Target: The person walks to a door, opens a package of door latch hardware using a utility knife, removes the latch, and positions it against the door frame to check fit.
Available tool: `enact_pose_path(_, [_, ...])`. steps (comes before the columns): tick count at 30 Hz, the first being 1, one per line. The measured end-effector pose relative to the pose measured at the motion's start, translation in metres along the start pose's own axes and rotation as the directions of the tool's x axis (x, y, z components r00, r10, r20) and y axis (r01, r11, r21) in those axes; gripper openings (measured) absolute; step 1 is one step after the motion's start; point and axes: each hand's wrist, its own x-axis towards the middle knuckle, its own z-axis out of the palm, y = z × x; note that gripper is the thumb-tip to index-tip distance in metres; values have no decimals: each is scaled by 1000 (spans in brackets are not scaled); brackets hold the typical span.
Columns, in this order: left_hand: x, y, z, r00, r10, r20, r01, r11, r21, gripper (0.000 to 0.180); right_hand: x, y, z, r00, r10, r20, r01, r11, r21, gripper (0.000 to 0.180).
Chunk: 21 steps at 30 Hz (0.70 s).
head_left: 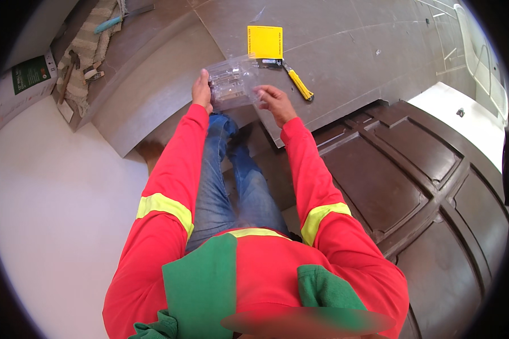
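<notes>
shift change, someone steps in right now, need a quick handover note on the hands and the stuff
Left hand: grips the left edge of a clear plastic pack, held up in front of the body.
Right hand: fingers on the pack's right edge.
Pack: see-through blister with small parts inside, too blurred to tell what; cannot tell if it is open.
Nearby: yellow card and yellow-handled knife on the grey slab; dark panelled door lies flat at the right.
Done: pack picked up.
Left: parts not yet out.
</notes>
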Motion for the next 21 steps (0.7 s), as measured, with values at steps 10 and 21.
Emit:
enact_pose_path(10, [-5, 2, -4, 995, -61, 75, 62, 998, -9, 62, -13, -2, 0, 1000, -5, -28, 10, 986, 165, 18])
enact_pose_path(21, [-16, -35, -28, 967, -232, 106, 249, 947, -204, 64, -23, 3, 9, 996, -1, 90, -23, 963, 267, 23])
